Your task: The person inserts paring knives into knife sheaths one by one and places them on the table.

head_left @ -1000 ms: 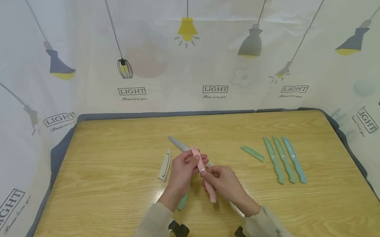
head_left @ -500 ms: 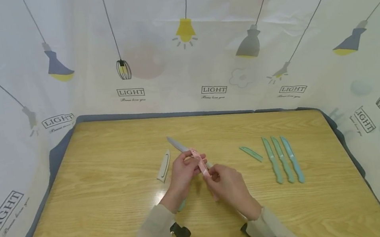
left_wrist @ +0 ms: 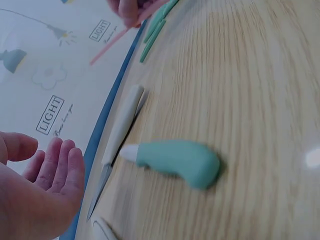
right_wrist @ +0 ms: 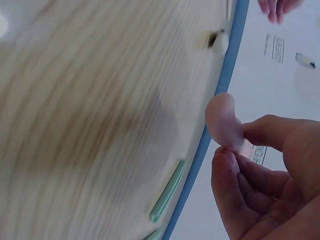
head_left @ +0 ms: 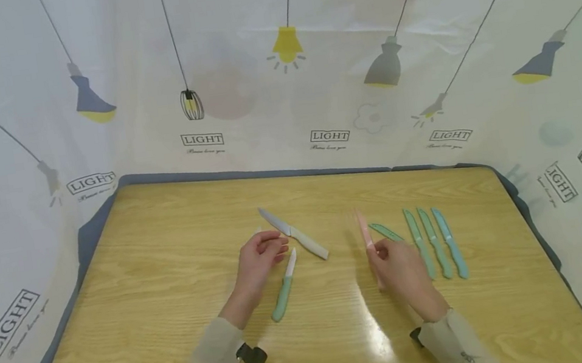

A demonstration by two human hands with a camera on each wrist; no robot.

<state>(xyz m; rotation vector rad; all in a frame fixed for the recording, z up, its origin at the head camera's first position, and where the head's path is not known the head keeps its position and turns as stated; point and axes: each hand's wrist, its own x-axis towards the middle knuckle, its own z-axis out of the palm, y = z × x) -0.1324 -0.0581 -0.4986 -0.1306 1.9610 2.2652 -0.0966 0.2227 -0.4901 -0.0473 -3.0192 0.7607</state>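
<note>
Pinching: your right hand (head_left: 404, 267) grips the pink knife (head_left: 365, 230) above the table (head_left: 116, 321), just left of the green sheath (head_left: 386, 232).
Left hand (head_left: 259, 264): your fingers relaxed and free, near the white knife (head_left: 305, 241) and the green-handled knife (head_left: 282, 298).
Row at right: two green knives (head_left: 434, 242) and a blue knife (head_left: 449, 240), side by side.
</note>
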